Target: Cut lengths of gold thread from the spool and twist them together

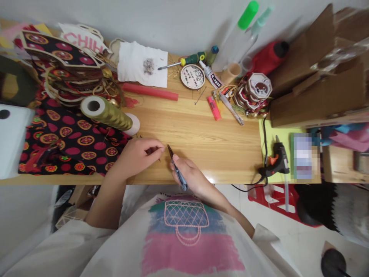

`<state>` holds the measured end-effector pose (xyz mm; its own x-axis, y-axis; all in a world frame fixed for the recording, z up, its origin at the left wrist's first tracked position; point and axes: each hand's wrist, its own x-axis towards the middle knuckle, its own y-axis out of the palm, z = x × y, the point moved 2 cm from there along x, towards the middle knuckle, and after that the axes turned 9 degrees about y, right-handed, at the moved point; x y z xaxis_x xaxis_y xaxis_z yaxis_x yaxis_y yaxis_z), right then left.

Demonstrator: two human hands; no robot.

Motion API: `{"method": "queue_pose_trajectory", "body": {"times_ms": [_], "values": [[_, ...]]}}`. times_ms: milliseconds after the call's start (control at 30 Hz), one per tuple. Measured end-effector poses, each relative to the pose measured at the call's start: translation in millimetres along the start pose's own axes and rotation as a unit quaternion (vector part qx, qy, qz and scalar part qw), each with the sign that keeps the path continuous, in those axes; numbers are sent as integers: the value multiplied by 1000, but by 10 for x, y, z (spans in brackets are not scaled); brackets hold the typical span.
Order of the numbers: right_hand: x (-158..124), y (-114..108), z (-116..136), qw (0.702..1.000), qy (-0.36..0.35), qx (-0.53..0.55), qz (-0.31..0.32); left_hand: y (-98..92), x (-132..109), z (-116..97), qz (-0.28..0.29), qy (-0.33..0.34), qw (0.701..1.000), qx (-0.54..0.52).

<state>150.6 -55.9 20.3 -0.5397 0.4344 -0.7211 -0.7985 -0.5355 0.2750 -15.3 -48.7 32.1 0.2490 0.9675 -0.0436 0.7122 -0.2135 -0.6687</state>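
My left hand (142,157) is closed in a pinch above the table's front part, thumb and forefinger together. A tiny dark red thread-like bit (159,160) shows just under its fingertips; what the fingers hold is too small to make out. To its right, my right hand (188,175) grips a pair of thread snips (181,179) with dark pointed tips and grey-blue handles. The tips point up and left, close to my left fingertips but apart from them. Beside my left wrist lies black patterned fabric (76,136), with a spool of olive-green thread (112,117) resting on it.
Along the back are a red stick (151,92), a screwdriver (190,59), a round wooden disc (192,77), a glue tube (211,76) and stacked octagonal ornaments (256,90). A glue gun (279,157) with its cord lies right, below a cardboard box (319,84).
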Motion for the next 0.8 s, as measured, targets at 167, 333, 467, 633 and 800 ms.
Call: {"method": "queue_pose_trajectory", "body": {"times_ms": [167,333,467,633,800], "values": [[-3,-2,11,1000,-5,-1,2,-3,-2,7,-1,2,1000,3],[4,-8,-5,1000,-7,-2,1,-12,1,-2,-5,4,1000,1],[4,-2,-21,1000,-8,3,4,-5,-2,-3,-3,1,1000,-8],[-2,-1,-14,1000,-3,2,6,8,1,8,-5,0,1000,-7],[1,-8,-10,1000,-2,1,6,6,3,8,-8,0,1000,-9]]}}
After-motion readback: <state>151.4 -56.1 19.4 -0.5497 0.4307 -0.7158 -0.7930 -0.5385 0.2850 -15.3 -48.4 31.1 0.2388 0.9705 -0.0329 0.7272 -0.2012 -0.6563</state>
